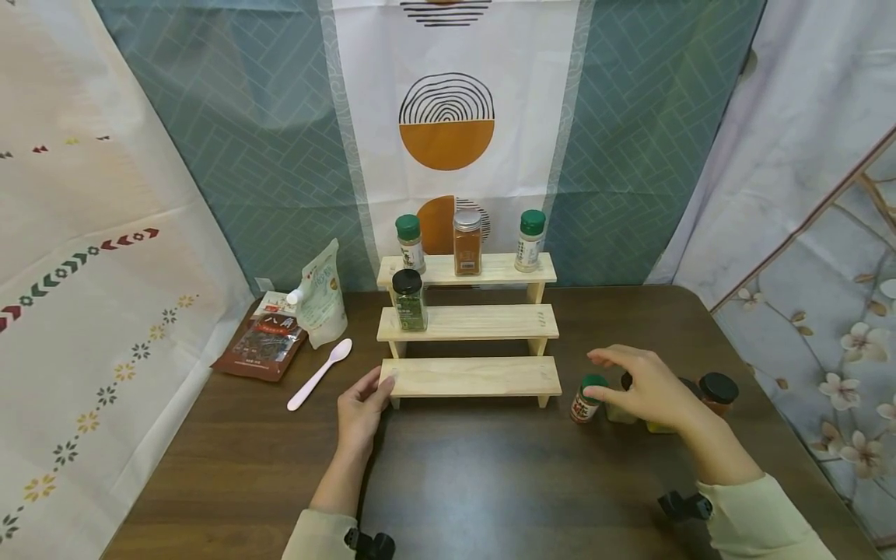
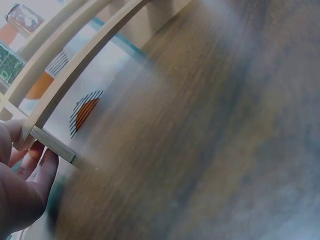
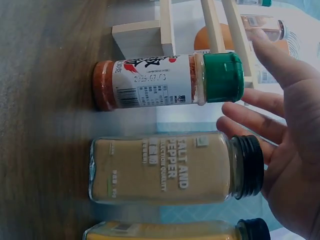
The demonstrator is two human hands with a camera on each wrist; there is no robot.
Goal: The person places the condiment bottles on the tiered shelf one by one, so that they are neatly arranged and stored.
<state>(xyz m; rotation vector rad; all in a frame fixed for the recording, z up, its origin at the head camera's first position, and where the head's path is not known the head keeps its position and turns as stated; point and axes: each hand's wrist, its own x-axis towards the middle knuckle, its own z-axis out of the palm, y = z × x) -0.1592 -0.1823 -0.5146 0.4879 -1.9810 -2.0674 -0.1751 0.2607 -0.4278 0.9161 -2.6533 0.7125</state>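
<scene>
My left hand [image 1: 364, 408] grips the left end of the lowest step of a pale wooden three-step rack [image 1: 469, 377]; in the left wrist view its thumb and fingers close about that end. My right hand [image 1: 647, 389] reaches over a group of spice jars, thumb and fingers spread apart. Nearest its fingertips stands a green-capped spice jar [image 3: 155, 80] with red-brown contents. Beside that, under the palm, is a black-capped glass jar of beige powder [image 3: 160, 170]. A black-capped jar of green herbs [image 1: 410, 302] stands at the left of the middle step.
On the top step stand two green-capped jars [image 1: 411, 243] [image 1: 530, 241] and a silver-capped jar [image 1: 467, 243]. Left of the rack are a brown packet [image 1: 262, 342], a spouted pouch [image 1: 322, 299] and a pink spoon [image 1: 320, 375]. Another black-capped jar [image 1: 719, 391] stands at the right.
</scene>
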